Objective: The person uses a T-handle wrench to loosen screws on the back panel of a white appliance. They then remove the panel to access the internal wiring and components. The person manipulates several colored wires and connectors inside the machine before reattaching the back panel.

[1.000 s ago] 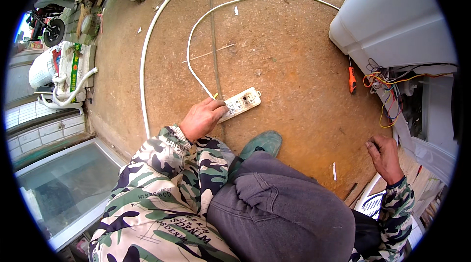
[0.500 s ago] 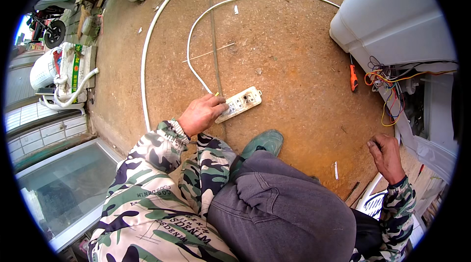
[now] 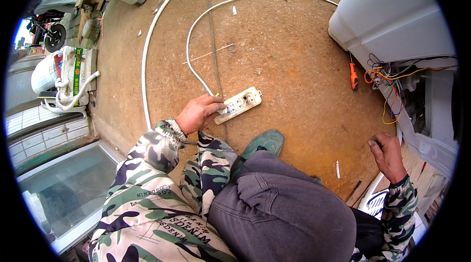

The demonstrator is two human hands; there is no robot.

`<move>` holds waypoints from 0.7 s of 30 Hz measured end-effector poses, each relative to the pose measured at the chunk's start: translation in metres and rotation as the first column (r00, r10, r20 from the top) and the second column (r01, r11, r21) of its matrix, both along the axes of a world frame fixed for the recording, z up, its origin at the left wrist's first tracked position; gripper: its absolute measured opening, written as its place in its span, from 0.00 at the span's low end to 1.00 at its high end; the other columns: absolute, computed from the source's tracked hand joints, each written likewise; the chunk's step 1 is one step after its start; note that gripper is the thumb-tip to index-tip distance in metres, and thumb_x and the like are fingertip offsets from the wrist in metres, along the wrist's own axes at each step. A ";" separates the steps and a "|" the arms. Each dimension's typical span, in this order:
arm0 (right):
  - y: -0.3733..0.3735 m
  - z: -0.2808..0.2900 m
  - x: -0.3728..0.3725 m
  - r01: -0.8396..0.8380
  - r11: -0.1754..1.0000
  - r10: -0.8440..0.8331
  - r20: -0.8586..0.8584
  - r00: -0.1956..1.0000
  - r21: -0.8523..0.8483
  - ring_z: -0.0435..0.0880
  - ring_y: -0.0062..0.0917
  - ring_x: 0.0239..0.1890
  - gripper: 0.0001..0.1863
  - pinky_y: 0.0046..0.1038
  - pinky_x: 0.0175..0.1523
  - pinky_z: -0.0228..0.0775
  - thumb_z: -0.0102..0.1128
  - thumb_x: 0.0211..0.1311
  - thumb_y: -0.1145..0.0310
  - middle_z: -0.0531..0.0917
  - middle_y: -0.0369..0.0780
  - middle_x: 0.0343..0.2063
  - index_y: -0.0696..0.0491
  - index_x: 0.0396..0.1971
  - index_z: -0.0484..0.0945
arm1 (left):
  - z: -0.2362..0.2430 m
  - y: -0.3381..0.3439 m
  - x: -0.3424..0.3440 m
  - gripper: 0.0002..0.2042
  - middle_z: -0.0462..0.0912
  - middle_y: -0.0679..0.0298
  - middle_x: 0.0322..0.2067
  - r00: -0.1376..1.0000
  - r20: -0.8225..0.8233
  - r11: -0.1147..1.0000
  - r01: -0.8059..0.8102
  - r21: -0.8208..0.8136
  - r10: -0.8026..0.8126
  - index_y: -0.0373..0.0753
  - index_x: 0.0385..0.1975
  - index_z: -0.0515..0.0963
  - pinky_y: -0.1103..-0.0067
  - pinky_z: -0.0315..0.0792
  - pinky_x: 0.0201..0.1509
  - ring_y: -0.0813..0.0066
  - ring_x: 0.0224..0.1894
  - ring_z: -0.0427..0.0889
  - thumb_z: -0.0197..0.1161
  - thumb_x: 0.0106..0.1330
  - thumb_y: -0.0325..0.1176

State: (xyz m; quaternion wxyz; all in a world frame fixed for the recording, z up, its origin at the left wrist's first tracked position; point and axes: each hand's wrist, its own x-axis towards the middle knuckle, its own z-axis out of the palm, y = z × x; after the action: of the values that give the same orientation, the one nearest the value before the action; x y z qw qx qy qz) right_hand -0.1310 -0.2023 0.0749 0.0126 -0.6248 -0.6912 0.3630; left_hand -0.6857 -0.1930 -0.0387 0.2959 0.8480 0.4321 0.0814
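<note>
On the brown ground lies a dirty white power strip with several sockets, set at a slant. My left hand is at its near left end, the fingers pinched on a small white plug-like piece against the sockets. Whether its prongs sit in a socket is hidden. A white cable leads from the strip's left end in a wide arc to the white appliance at the right. My right hand hangs near that appliance, fingers loosely curled, with nothing visible in them.
The white appliance stands at right, with loose coloured wires spilling from its open underside. An orange screwdriver touches its edge. A thick white hose runs along the left. My green shoe is near the strip. A glass-topped panel lies lower left.
My left hand has shifted slightly left and down along the strip, and the white piece at its fingertips now shows. My right hand has hardly moved.
</note>
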 end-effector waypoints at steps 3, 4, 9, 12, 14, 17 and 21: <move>-0.001 -0.001 0.001 0.009 1.000 -0.009 0.011 1.000 -0.016 0.78 0.46 0.27 0.08 0.40 0.34 0.67 0.61 0.60 0.75 0.76 0.52 0.22 0.65 0.25 0.75 | 0.002 0.003 0.002 0.14 0.84 0.56 0.48 0.999 -0.025 1.000 0.021 0.003 -0.021 0.38 0.48 0.83 0.66 0.79 0.51 0.55 0.47 0.83 0.69 0.62 0.27; -0.002 -0.002 0.001 0.005 1.000 -0.005 0.009 1.000 -0.009 0.78 0.46 0.27 0.08 0.40 0.34 0.67 0.61 0.60 0.75 0.76 0.52 0.22 0.65 0.25 0.75 | 0.000 0.004 0.003 0.14 0.84 0.56 0.48 0.999 -0.023 1.000 0.027 0.006 -0.027 0.38 0.48 0.82 0.66 0.79 0.51 0.55 0.47 0.83 0.69 0.62 0.27; 0.001 0.000 -0.001 -0.021 1.000 0.021 -0.008 1.000 0.010 0.78 0.46 0.28 0.07 0.39 0.34 0.67 0.61 0.60 0.76 0.77 0.52 0.23 0.64 0.26 0.75 | 0.002 0.010 0.004 0.15 0.83 0.57 0.49 0.995 -0.059 0.997 0.079 -0.006 -0.079 0.37 0.49 0.82 0.66 0.79 0.51 0.56 0.47 0.82 0.69 0.60 0.26; 0.001 0.001 -0.001 -0.022 1.000 0.022 0.002 1.000 -0.011 0.79 0.46 0.28 0.07 0.39 0.34 0.67 0.61 0.60 0.76 0.77 0.52 0.23 0.64 0.26 0.76 | 0.002 0.013 0.007 0.14 0.84 0.57 0.48 0.990 -0.079 0.993 0.117 0.005 -0.116 0.37 0.47 0.82 0.66 0.79 0.50 0.56 0.47 0.82 0.68 0.61 0.27; 0.000 0.000 -0.001 -0.016 1.000 0.016 -0.003 1.000 -0.011 0.79 0.46 0.28 0.07 0.39 0.34 0.67 0.61 0.60 0.76 0.77 0.52 0.23 0.64 0.27 0.76 | 0.003 0.014 0.011 0.14 0.83 0.56 0.48 0.973 -0.165 0.986 0.164 0.008 -0.160 0.37 0.48 0.81 0.66 0.79 0.50 0.57 0.47 0.82 0.66 0.61 0.27; 0.000 0.000 -0.002 -0.018 1.000 0.018 -0.002 1.000 -0.003 0.79 0.46 0.28 0.07 0.40 0.35 0.67 0.62 0.60 0.76 0.77 0.52 0.23 0.64 0.27 0.76 | 0.012 0.017 0.024 0.16 0.81 0.56 0.49 0.910 -0.319 0.962 0.270 -0.033 -0.266 0.36 0.49 0.80 0.67 0.80 0.49 0.58 0.48 0.81 0.64 0.59 0.27; 0.000 -0.001 -0.003 -0.015 1.000 0.015 -0.008 1.000 -0.001 0.79 0.47 0.29 0.07 0.40 0.35 0.67 0.62 0.61 0.75 0.78 0.53 0.24 0.64 0.27 0.77 | 0.015 0.015 0.027 0.19 0.79 0.55 0.51 0.860 -0.375 0.928 0.373 -0.002 -0.347 0.34 0.51 0.79 0.69 0.81 0.48 0.59 0.49 0.79 0.61 0.57 0.27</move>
State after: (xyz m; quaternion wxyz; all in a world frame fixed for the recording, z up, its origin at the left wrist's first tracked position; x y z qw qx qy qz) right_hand -0.1339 -0.2022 0.0736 0.0121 -0.6182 -0.6955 0.3660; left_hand -0.6588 -0.1784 -0.0233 0.1892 0.9236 0.3107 -0.1210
